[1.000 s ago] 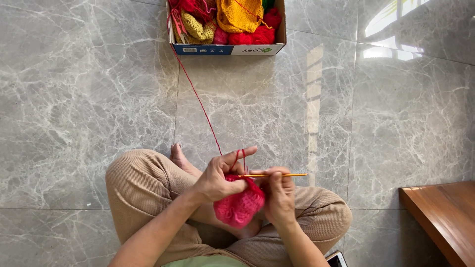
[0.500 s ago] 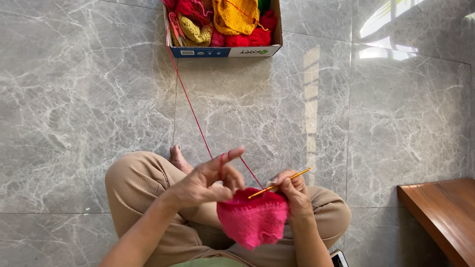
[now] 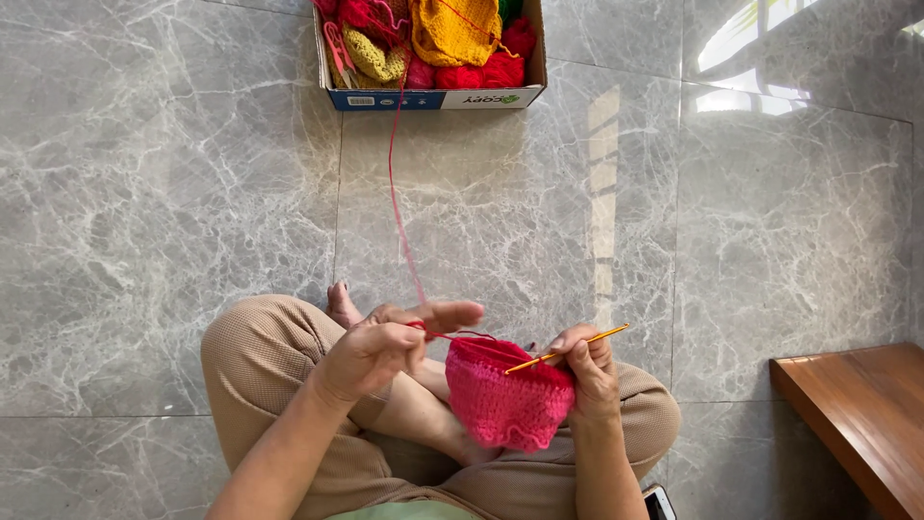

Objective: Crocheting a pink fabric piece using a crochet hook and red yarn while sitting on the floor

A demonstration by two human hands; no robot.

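A pink crocheted piece (image 3: pixel 505 400), shaped like a small cup, hangs between my hands above my crossed legs. My right hand (image 3: pixel 589 376) grips its right rim together with a yellow crochet hook (image 3: pixel 568 349) whose tip lies across the top edge. My left hand (image 3: pixel 385 347) is to the left of the piece, with the pink yarn strand (image 3: pixel 399 217) pinched and wound over its fingers. That strand runs up the floor into a cardboard box (image 3: pixel 433 98).
The box at the top holds red, pink and yellow yarn and crocheted pieces (image 3: pixel 452 34). A wooden bench corner (image 3: pixel 857 414) juts in at the lower right. A phone edge (image 3: pixel 659 503) lies by my right knee. Grey marble tiles (image 3: pixel 144 193) cover the floor.
The pink piece has been turned and opened out, from a bunched lump into a cup shape. My left hand has shifted left, away from it, drawing the yarn taut. The view has tilted down a little.
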